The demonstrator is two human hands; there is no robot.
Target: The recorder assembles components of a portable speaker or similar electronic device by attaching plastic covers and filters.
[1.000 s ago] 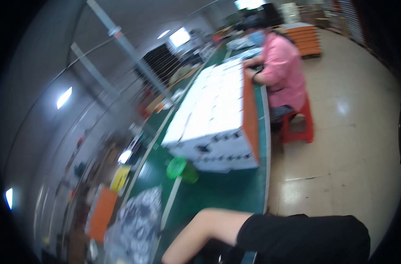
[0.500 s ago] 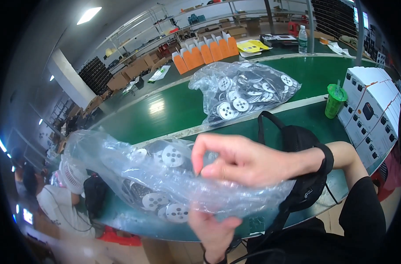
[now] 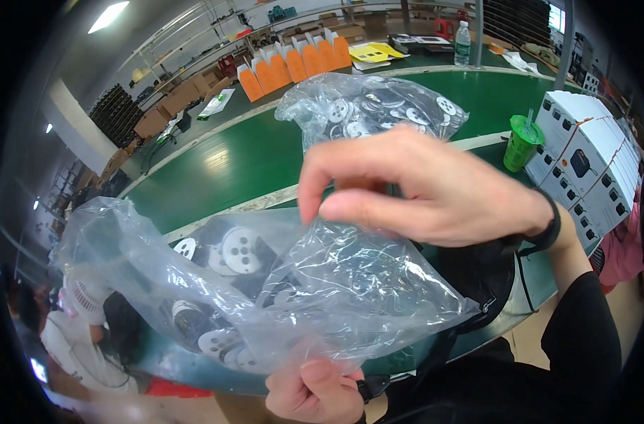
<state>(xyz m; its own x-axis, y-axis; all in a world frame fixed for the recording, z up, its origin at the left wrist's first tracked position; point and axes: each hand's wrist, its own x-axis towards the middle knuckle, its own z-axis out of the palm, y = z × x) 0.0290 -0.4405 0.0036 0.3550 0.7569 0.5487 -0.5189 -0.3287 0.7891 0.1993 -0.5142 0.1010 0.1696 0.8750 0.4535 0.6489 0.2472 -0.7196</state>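
A clear plastic bag (image 3: 350,283) lies tilted on the near table, with white discs (image 3: 241,250) pierced by several holes showing through its film. My right hand (image 3: 435,187) pinches the bag's upper edge between thumb and forefinger and holds it raised. At the table's front edge, my left hand (image 3: 315,392) is closed on the lower edge of the same bag. Between my hands the film is stretched into a creased sheet. Beyond my right hand sits a second clear bag (image 3: 304,102) filled with similar discs, partly hidden by that hand.
A black bag (image 3: 481,283) with straps lies under my right forearm. To the right stand a green cup (image 3: 523,145) with a straw and stacked white boxes (image 3: 583,152). Orange cartons (image 3: 294,67) and a water bottle (image 3: 463,46) line the far side of the green surface (image 3: 216,159).
My right hand has risen, pulling the bag's edge up and spreading the film. My left hand has shifted down and left, its fingers now closed on the lower edge. The view has shifted.
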